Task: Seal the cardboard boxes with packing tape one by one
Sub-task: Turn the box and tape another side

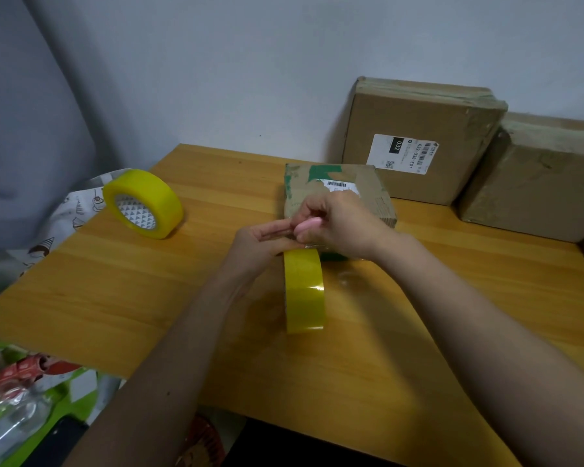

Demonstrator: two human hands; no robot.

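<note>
A small cardboard box (368,183) with green tape scraps and a barcode label lies in the middle of the wooden table (149,298). In front of it a yellow tape roll (304,291) stands on edge, and my left hand (267,241) grips its top. My right hand (338,224) is closed on a small pink object (309,225) at the box's near edge, right above the roll. What the pink object is cannot be told. A stretch of clear tape seems to run from the roll up to the box, mostly hidden by my hands.
A second yellow tape roll (144,203) leans at the table's left. Two larger taped boxes, one with a white label (452,129) and one plain (540,183), stand against the wall at the back right. A clear bottle (11,416) and patterned bags lie off the left edge.
</note>
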